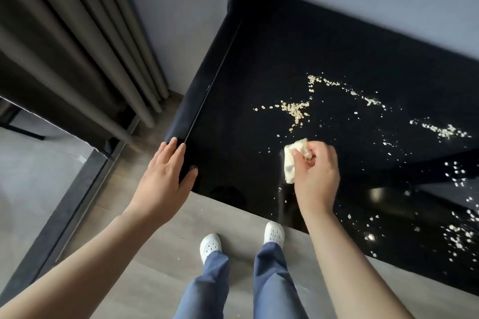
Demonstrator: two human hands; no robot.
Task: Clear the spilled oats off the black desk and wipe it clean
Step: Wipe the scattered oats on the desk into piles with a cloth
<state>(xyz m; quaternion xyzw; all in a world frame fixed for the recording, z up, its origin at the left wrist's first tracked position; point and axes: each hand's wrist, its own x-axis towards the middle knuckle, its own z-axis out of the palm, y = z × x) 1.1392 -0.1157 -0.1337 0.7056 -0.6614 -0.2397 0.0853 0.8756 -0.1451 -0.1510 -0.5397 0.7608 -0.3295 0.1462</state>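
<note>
Hands at the worktop, cloth on the spill

Our right hand (315,171) grips a folded cloth (291,160) pressed on the black worktop (233,111). Our left hand (166,173) lies flat, fingers spread, on its corner. Oats (295,110) lie scattered beyond and right of the cloth.

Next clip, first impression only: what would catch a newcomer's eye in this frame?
The pale oats scattered over the glossy black desk stand out most, in clusters at the middle and trailing to the right edge of the view. Next comes the right hand near the front edge, clutching a crumpled pale cloth against the surface. The left hand lies flat on the desk's near left corner.
</note>
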